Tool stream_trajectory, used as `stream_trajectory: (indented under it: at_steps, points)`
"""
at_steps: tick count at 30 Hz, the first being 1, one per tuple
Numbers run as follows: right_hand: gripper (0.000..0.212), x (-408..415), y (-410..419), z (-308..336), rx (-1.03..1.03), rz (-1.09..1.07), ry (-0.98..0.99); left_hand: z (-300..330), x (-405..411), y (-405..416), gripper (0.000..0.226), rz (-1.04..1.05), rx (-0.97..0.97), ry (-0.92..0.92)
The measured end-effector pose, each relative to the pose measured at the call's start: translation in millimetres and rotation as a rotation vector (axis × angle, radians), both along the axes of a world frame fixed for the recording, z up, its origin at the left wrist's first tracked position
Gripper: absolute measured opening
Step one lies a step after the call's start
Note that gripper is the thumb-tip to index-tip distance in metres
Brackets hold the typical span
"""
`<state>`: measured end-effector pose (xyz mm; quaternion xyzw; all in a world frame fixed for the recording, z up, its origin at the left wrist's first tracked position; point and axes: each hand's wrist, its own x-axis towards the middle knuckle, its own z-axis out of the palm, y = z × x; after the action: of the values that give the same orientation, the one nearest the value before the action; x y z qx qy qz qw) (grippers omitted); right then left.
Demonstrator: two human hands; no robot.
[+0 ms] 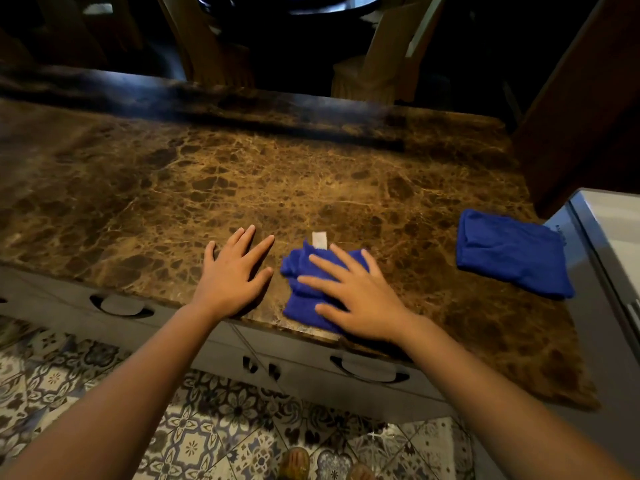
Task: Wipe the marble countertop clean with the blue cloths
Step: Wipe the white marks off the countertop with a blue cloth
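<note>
Both forearms reach up from the lower edge of the view to the near edge of the brown marble surface. Left hand: flat, palm down, fingers spread, resting bare on the marble with nothing in it. Right hand: flat, fingers spread, pressing down on a crumpled blue cloth without gripping it; this cloth lies at the near edge, just beside the left hand, with a white tag showing at its far side. A 2nd blue cloth, folded, lies well apart to the right, near the right edge of the marble beside a grey appliance. Below the marble edge, grey drawers show 2 cut-out handles. Patterned floor tiles fill the foreground; wooden chairs stand in shadow beyond the far edge.
</note>
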<state>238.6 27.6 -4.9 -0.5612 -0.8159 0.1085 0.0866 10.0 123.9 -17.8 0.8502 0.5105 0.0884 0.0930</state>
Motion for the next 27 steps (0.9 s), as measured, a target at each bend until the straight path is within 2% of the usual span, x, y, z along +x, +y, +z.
stream_trajectory:
  at_steps: [4,7,12,15,17,20,23,27]
  points:
    - [0.046,14,-47,-1,-0.004,0.117,-0.035,2,0,-1,0.061,-0.004,-0.002,0.015]
    - [0.045,35,-64,0,-0.005,0.086,-0.034,2,0,-1,0.060,-0.002,-0.007,0.017]
    - [0.050,55,-67,-1,0.009,-0.214,-0.011,1,0,-2,0.059,0.002,-0.011,0.021]
    - [0.051,29,-57,-2,0.048,-0.508,0.003,2,1,-2,0.060,0.007,-0.006,0.015]
    - [0.053,6,-55,-3,0.066,-0.620,0.006,2,1,-2,0.060,0.008,-0.005,0.009]
    - [0.056,-9,-65,-4,0.063,-0.595,0.036,2,0,-3,0.059,0.007,-0.002,0.008]
    - [0.051,0,-79,1,0.055,-0.563,0.108,1,0,-2,0.054,0.003,-0.003,0.013]
    - [0.045,13,-92,12,0.032,-0.490,0.107,6,1,-3,0.057,0.004,-0.011,-0.037]
